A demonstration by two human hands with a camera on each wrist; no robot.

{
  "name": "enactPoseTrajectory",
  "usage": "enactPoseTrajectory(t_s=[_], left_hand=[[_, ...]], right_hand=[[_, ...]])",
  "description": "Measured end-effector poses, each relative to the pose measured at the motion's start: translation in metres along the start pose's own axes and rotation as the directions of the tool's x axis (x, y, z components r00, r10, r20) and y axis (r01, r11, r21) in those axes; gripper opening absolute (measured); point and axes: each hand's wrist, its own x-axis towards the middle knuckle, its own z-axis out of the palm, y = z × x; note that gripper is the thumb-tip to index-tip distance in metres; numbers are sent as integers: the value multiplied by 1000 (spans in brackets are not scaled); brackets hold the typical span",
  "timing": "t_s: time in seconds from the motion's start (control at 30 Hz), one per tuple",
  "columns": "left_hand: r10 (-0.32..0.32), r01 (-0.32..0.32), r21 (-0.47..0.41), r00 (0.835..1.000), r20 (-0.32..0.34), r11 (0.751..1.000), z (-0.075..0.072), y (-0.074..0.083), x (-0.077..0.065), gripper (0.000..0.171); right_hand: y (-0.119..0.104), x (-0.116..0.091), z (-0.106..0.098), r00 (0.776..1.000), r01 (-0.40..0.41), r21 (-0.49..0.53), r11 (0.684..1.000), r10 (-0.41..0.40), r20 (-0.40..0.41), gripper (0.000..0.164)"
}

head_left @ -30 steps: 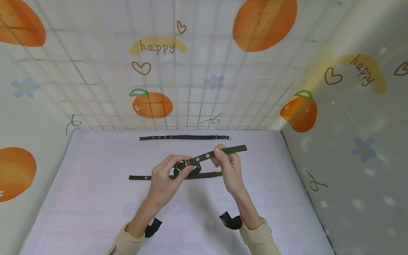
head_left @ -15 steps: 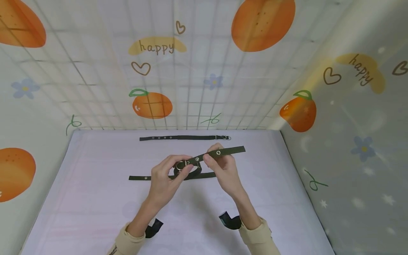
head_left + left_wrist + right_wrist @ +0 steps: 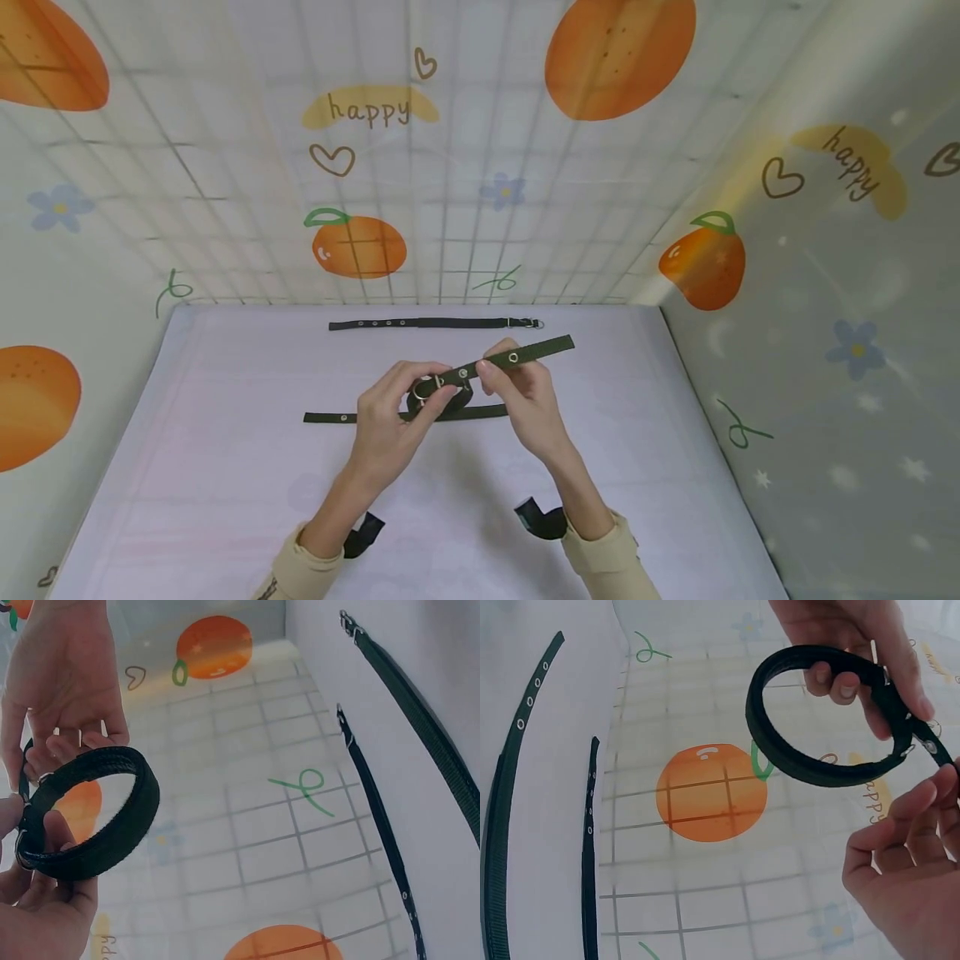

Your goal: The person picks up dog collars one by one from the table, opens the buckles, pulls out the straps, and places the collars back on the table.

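Note:
A dark green collar, buckled into a loop (image 3: pixel 142 810), is held up above the table between both hands. In the head view my left hand (image 3: pixel 386 425) pinches it at the buckle and metal ring, thumb in front. My right hand (image 3: pixel 534 400) pinches the strap's eyelet end (image 3: pixel 555 344) between thumb and fingers, just right of the buckle. This free end points up and to the right. The right wrist view shows the loop hanging from the left fingers (image 3: pixel 821 679), with the strap passing through the buckle.
A flat black collar (image 3: pixel 450 323) lies near the back of the white table (image 3: pixel 225 500). Another dark green collar (image 3: pixel 326 418) lies nearer, partly behind the hands. A curtain (image 3: pixel 442 192) printed with oranges stands behind the table and at its sides.
My right hand has slid left along the strap, closer to the buckle. The strap's free end has tipped slightly upward. My left hand stays almost still.

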Motion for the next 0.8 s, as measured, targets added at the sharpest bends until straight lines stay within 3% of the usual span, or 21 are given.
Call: enactPoseTrajectory(t_s=[0.43,0.8], left_hand=[[6,-6,5,1000,-12,1000,1,5,0,28],[13,-13,13,1000,-25,1000,2,4,-1,29]], right_hand=[[0,-1,0,999,-21,-9,1000,22,33,13],[2,-2,2,999,-14,-85,996,19,51,15]])
